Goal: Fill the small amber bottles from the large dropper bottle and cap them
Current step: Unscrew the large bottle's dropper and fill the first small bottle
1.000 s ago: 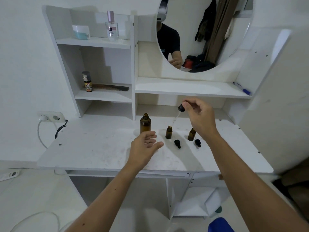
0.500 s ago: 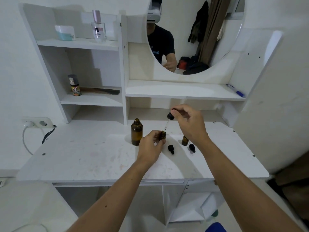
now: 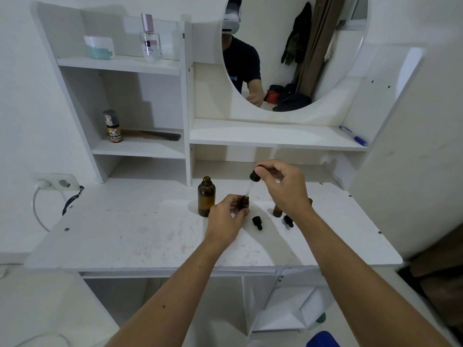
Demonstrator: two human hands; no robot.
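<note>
The large amber bottle (image 3: 206, 196) stands uncapped on the white desk (image 3: 140, 231). Just right of it, my left hand (image 3: 225, 221) grips a small amber bottle (image 3: 245, 202) that rests on the desk. My right hand (image 3: 284, 186) pinches the black bulb of the dropper (image 3: 253, 180), whose glass tip sits at that bottle's mouth. A second small amber bottle (image 3: 277, 211) stands partly hidden behind my right wrist. Two small black caps, one (image 3: 257, 222) and another (image 3: 288, 220), lie on the desk in front of the bottles.
Shelves rise at the back: a perfume bottle (image 3: 150, 40) and jar (image 3: 99, 47) on top, a small labelled bottle (image 3: 113, 126) and comb (image 3: 155, 135) below. A pen (image 3: 353, 136) lies on the shelf under the round mirror (image 3: 295, 51). A wall socket (image 3: 56, 182) with cable sits left.
My left hand went from open above the desk to gripping the small bottle. My right hand lowered the dropper until its tip reached the bottle's mouth. The camera moved closer.
</note>
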